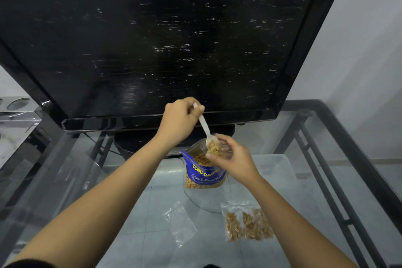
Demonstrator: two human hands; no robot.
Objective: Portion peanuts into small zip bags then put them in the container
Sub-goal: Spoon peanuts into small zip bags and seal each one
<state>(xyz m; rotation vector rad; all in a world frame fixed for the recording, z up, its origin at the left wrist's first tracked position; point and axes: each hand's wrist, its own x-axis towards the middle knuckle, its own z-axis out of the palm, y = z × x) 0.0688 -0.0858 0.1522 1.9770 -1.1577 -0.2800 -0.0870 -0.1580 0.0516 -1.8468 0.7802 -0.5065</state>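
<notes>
My left hand (181, 116) grips the handle of a white plastic spoon (205, 129), whose bowl is loaded with peanuts. The spoon tips into a small clear zip bag (218, 151) that my right hand (233, 159) holds open just above the blue peanut bag (204, 175). The blue bag stands open on the glass table, peanuts showing inside. Near the front lie an empty small zip bag (181, 223) and filled small bags (247, 223) of peanuts side by side.
A large black TV screen (152, 39) on a stand fills the back of the glass table (130, 213). A translucent plastic container (275, 164) sits to the right behind my right hand. The table's metal frame (339, 137) runs along the right.
</notes>
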